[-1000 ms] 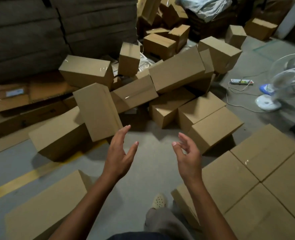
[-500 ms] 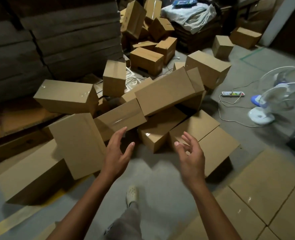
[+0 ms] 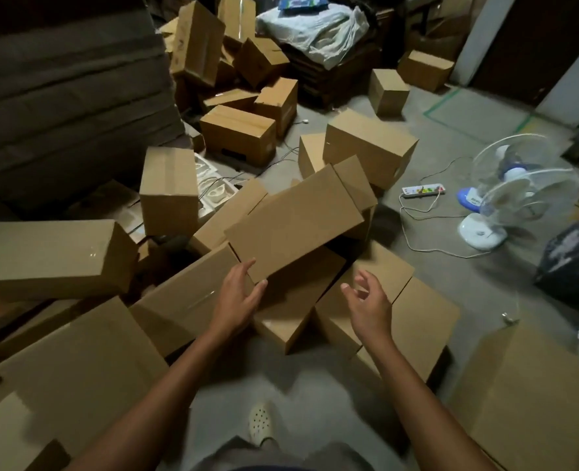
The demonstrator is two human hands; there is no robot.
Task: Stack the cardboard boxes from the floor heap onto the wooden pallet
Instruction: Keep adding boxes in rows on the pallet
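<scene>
Head view gave me the left hand (image 3: 237,297) spread, its fingers nearly straight against the near lower corner of a long tilted box (image 3: 294,222), thumb just under that corner. That box lay slanted on top of the floor heap (image 3: 237,130), resting on a lower box (image 3: 291,311) in front of me. The left forearm reached forward and slightly inward. To the right, the right hand (image 3: 369,304) hung apart from the tilted box with loosely curled, parted fingers, holding nothing, palm turned inward above the near boxes. I saw a big box (image 3: 43,253) crowding the left side, bare floor (image 3: 315,379) between the arms around a pale shoe (image 3: 262,424), and a white fan (image 3: 519,198) with a power strip (image 3: 424,191) well off right.
</scene>
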